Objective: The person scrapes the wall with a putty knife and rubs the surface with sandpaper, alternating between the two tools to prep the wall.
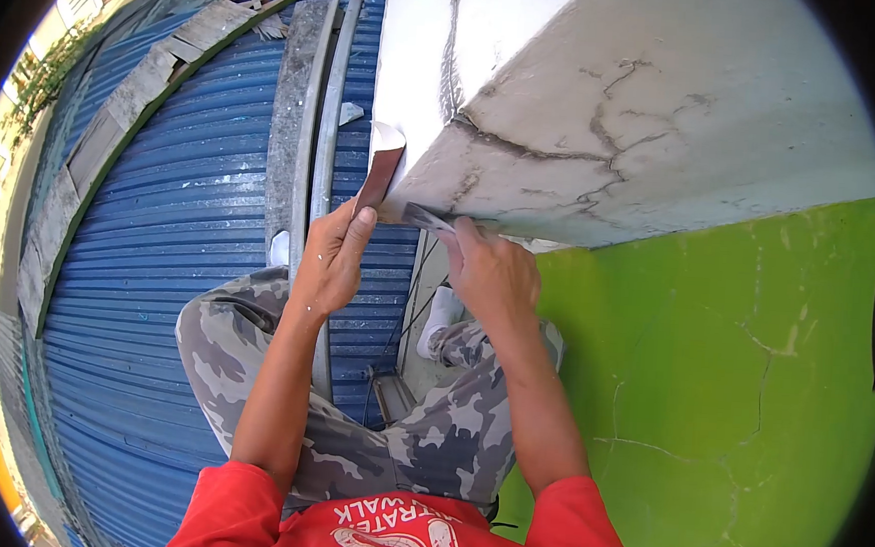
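My left hand (334, 257) pinches a curled strip of brown sandpaper (379, 175) with a white back, close to the lower left corner of the white wall (668, 107). My right hand (493, 272) grips a scraper (427, 219), its flat grey blade against the wall's bottom edge. The fingers of both hands are bent round what they hold. Dark cracks (535, 151) branch over the white surface above the right hand.
Blue corrugated roofing (202, 189) spreads on the left, with a metal rail (330, 137) and weathered boards (133, 94) on it. A cracked green wall (711, 391) stands at the right. Below are my camouflage-clad legs (347, 448) and a white-covered foot (441, 319).
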